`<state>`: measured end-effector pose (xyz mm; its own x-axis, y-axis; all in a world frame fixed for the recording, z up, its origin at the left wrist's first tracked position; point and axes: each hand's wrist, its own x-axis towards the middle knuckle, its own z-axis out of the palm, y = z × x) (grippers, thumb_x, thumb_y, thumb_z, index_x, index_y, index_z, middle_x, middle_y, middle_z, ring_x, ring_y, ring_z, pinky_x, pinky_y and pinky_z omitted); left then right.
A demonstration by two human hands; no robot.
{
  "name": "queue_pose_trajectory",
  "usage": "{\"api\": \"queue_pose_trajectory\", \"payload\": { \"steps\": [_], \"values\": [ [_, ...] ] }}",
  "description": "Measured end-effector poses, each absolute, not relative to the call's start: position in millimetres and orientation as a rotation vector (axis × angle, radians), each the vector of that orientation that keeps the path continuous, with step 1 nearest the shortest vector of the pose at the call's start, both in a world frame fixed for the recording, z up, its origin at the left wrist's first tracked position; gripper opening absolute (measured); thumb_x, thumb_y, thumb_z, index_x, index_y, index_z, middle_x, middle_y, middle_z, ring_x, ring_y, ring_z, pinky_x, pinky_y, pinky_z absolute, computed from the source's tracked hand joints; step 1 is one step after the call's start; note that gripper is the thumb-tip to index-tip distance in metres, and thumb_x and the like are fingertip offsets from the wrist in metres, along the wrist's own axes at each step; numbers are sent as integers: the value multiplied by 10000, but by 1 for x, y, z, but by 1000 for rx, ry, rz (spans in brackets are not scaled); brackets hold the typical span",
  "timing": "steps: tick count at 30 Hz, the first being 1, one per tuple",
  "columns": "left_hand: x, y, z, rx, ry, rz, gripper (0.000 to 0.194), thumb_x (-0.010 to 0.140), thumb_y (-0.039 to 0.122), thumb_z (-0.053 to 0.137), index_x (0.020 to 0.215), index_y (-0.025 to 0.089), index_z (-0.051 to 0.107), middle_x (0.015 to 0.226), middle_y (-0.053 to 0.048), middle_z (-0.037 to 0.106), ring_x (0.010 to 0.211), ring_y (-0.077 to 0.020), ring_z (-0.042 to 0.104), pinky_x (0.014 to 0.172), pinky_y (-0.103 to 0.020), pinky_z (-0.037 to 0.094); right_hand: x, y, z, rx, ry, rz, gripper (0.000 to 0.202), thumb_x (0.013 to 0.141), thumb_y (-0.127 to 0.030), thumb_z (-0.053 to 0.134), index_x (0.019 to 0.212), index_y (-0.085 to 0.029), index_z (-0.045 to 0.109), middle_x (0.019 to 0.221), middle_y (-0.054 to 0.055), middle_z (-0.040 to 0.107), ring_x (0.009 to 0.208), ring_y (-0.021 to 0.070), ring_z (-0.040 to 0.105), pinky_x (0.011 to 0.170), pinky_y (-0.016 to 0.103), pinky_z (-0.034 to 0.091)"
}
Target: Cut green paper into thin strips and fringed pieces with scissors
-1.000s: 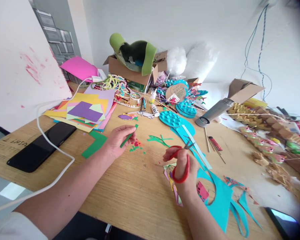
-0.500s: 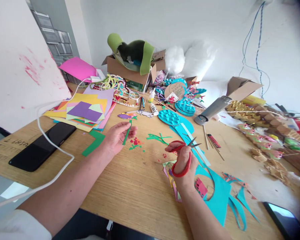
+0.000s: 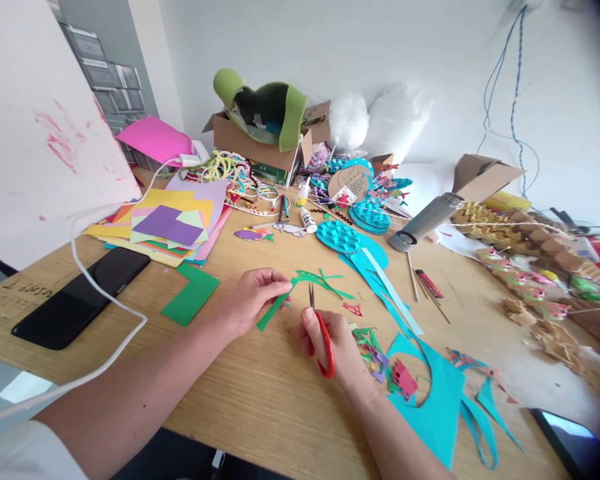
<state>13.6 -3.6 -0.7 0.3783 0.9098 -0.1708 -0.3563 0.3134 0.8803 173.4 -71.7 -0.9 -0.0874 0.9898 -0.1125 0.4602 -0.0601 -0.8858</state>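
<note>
Between thumb and fingers, my left hand (image 3: 260, 297) pinches a narrow green paper strip (image 3: 274, 309) that slants down toward the table. My right hand (image 3: 333, 333) is closed round the red-handled scissors (image 3: 326, 347), their blades pointing away from me, just right of the strip and apart from it. Thin green paper offcuts (image 3: 325, 279) lie beyond the blades. A larger green paper piece (image 3: 193, 293) rests left of my left hand. A colourful paper fish (image 3: 254, 235) is farther back. Small paper scraps (image 3: 373, 350) lie beside my right wrist.
Coloured paper sheets (image 3: 167, 223) and a black phone (image 3: 83, 293) lie at left, crossed by a white cable (image 3: 113, 303). Glue bottles (image 3: 307, 220), turquoise egg-carton pieces (image 3: 337, 237) and a grey flask (image 3: 427, 220) stand farther back. Turquoise paper (image 3: 437, 427) lies at right.
My left hand has moved right and nearer with the green strip. My right hand has moved left, turning the scissors from pointing right to pointing away. More scraps show beside my right wrist.
</note>
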Motion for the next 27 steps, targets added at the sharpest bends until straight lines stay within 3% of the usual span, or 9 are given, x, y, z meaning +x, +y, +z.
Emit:
{"api": "queue_pose_trajectory", "payload": {
  "steps": [9,27],
  "values": [
    [18,-10,-5,966,779,925,123,661,235,700,701,142,632,630,12,615,575,-88,556,595,-228,429,171,-74,-1,-1536,-1684,1182,513,889,-557,470,574,-154,505,475,-3,524,410,77,412,402,189,286],
    [21,-15,1,983,772,824,183,638,280,700,704,139,605,617,-19,639,548,-107,561,571,-242,434,169,-75,0,-1610,-1718,1105,550,847,-627,475,554,-161,497,452,-14,478,399,85,393,389,206,244]
  ]
}}
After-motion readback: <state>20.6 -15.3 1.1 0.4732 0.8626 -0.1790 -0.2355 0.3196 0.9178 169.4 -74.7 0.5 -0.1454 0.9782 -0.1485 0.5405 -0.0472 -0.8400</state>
